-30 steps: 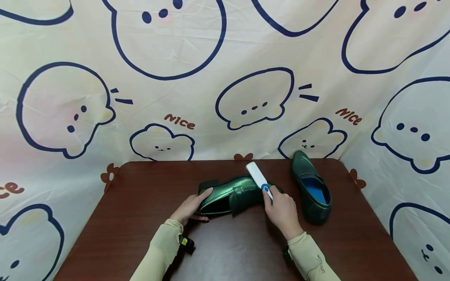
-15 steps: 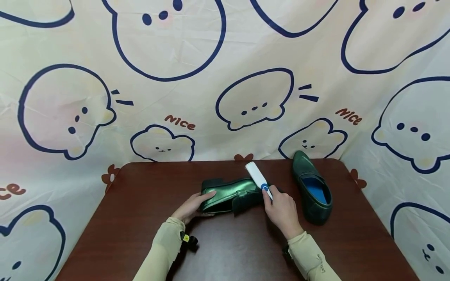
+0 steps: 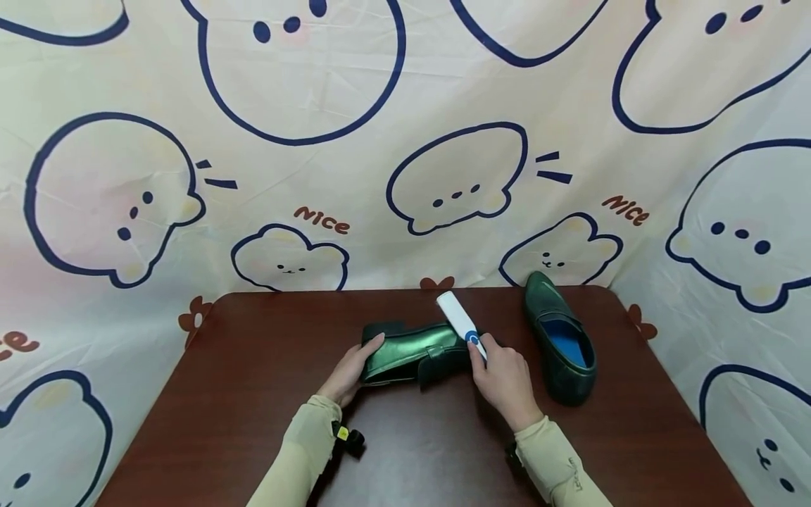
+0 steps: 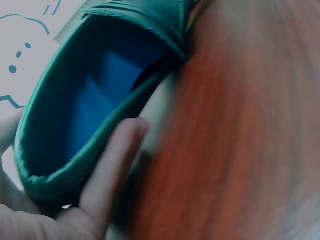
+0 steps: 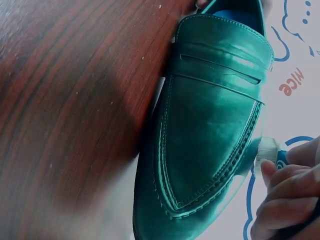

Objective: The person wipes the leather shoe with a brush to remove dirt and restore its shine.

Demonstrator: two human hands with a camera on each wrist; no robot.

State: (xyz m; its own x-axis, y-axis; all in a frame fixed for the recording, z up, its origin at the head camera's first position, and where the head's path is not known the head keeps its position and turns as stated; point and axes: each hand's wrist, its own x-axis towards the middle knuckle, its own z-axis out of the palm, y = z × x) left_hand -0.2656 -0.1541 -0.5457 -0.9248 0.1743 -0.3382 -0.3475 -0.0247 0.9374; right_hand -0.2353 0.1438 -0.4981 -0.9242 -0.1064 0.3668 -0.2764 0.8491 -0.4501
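A shiny green loafer (image 3: 405,350) is tilted on its side, its opening towards me and its heel to the left. My left hand (image 3: 347,372) grips it at the heel end, thumb on the upper side. In the left wrist view one finger (image 4: 112,170) lies along the collar, beside the blue insole (image 4: 95,110). My right hand (image 3: 507,384) holds a small white brush (image 3: 457,315) with a blue round mark, angled across the toe part. The right wrist view has the brush head (image 5: 266,152) right at the side of the loafer's toe (image 5: 210,150).
The matching green loafer (image 3: 566,366) stands upright at the right of the brown table (image 3: 266,331), its blue insole facing up. A cartoon-printed cloth (image 3: 367,162) hangs behind the table and along its sides.
My left hand has shifted a little and turned the loafer further onto its side, so the heel block shows more. The brush has moved slightly left along the loafer. The other loafer stays put.
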